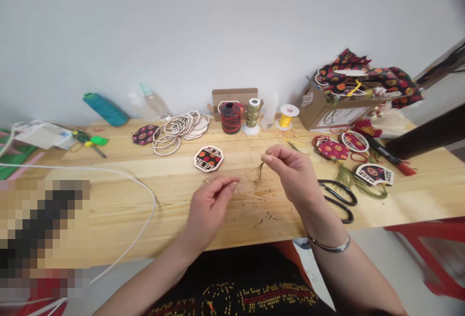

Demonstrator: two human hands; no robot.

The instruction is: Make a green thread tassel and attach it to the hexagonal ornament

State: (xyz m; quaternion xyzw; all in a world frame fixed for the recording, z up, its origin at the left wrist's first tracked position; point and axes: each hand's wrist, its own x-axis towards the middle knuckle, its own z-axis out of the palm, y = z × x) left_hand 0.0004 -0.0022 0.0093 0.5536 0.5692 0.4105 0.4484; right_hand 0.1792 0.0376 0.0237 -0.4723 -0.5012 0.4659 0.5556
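My right hand (290, 166) pinches a small bunch of olive-green threads (259, 174), whose loose ends hang down over the table. To its left, my left hand (212, 204) has thumb and forefinger brought together; anything between them is too small to make out. Just beyond the left hand lies an octagonal wooden-framed ornament (208, 159) with dark patterned fabric. Black-handled scissors (343, 199) rest beside my right wrist, their blades hidden behind it. Dark scraps (267, 218) are scattered between the hands.
Along the wall stand a dark red cord spool (231, 118), a green thread spool (252, 115) and a yellow one (285, 120). Wooden frames (181, 129) lie left of these. Fabric ornaments (374, 174) and a cardboard box (319, 108) sit right. A white cable (150, 209) crosses the left.
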